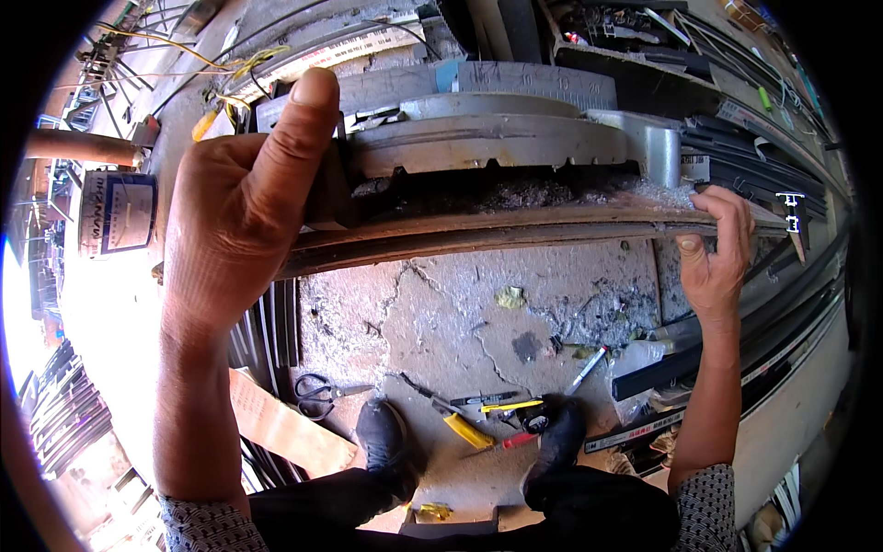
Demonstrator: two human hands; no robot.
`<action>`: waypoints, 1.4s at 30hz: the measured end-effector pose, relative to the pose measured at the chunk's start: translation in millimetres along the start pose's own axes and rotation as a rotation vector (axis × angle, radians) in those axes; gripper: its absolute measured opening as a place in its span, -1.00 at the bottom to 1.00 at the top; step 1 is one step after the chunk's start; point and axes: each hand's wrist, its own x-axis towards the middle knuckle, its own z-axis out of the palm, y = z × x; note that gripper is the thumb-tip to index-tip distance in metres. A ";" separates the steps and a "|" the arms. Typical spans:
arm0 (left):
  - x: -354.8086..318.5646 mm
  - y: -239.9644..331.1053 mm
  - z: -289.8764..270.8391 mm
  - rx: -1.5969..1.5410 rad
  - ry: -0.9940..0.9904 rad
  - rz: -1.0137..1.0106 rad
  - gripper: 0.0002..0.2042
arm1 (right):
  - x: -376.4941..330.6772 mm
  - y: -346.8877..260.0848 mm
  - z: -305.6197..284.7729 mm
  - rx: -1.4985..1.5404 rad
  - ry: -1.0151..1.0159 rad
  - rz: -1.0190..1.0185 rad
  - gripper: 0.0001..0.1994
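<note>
In front of me stands a grey metal saw base (pixel 497 138) with a round turntable and a curved angle scale (pixel 543 83). Dark dust and shavings lie in the gap under it. My left hand (pixel 248 184) is at its left end, thumb pointing up beside a dark upright part (pixel 333 184). The fingers curl out of sight, and what they hold is hidden. At the right end, my right hand (pixel 720 239) grips the edge of a long brown board (pixel 497 230), fingers on top and thumb below.
Dark metal profiles (pixel 782 313) are stacked at right, one showing its cut end (pixel 791 212). On the cracked floor lie scissors (pixel 317 396), a yellow-handled tool (pixel 469 431), a marker (pixel 589 368) and cardboard (pixel 285 419), near my shoes (pixel 382 432). A labelled roll (pixel 120 212) stands at left.
</note>
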 end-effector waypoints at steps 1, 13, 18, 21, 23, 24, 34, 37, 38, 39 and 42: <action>-0.8 -0.9 0.1 -0.004 -0.015 -0.003 -0.30 | -1.3 -0.4 -0.1 -0.003 0.009 0.000 -0.45; 6.8 -9.1 -25.4 0.249 -0.080 0.093 -0.27 | 1.3 4.1 0.9 0.037 0.022 0.028 -0.47; -6.8 -27.3 -57.1 0.330 0.126 0.287 -0.39 | -0.2 4.7 -0.1 0.029 -0.022 0.027 -0.47; -20.7 -63.1 -86.9 0.542 0.257 0.611 -0.43 | -0.6 2.9 1.7 0.019 -0.024 0.033 -0.45; -30.0 -92.0 -97.6 0.635 0.215 0.638 -0.32 | -4.2 7.9 -2.2 0.002 -0.026 0.045 -0.45; -33.6 -101.5 -102.8 0.640 0.210 0.612 -0.28 | -3.0 8.6 -3.1 0.005 -0.034 0.046 -0.44; -49.4 -158.3 -102.1 0.596 0.215 0.618 -0.23 | -2.9 2.5 -6.0 -0.010 -0.127 0.043 -0.37; -49.9 -166.0 -98.9 0.566 0.246 0.633 -0.21 | -5.6 6.9 -6.2 -0.011 -0.139 0.047 -0.36; -51.6 -165.8 -97.6 0.564 0.251 0.609 -0.22 | -6.3 6.6 -6.5 -0.008 -0.143 0.049 -0.35; -52.3 -164.9 -96.0 0.561 0.257 0.589 -0.23 | -6.5 5.8 -7.4 -0.008 -0.144 0.054 -0.35; -53.0 -165.6 -96.3 0.610 0.269 0.594 -0.25 | -4.8 2.9 -7.3 -0.008 -0.150 0.058 -0.35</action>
